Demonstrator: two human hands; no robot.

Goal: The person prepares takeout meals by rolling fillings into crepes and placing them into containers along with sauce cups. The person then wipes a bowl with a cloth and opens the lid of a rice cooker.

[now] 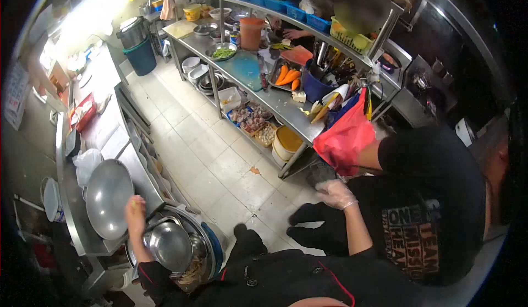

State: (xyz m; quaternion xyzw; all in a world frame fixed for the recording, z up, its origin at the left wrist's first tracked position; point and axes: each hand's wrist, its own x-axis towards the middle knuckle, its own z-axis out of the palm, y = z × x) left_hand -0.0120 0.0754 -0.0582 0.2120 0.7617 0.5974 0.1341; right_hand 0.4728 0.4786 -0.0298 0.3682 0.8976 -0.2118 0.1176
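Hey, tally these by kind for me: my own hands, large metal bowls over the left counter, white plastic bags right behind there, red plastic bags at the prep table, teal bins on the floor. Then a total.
Own hands: 2, left hand and right hand
Large metal bowl: 1
White plastic bag: 1
Red plastic bag: 1
Teal bin: 1
Total: 6

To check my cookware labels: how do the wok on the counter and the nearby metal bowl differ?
The wok looks larger, the metal bowl smaller. The wok shows as a long oval, the bowl as nearly round. The wok lies on the counter, while the bowl sits lower, among other metalware. Both are rounded, grey and metallic-looking.
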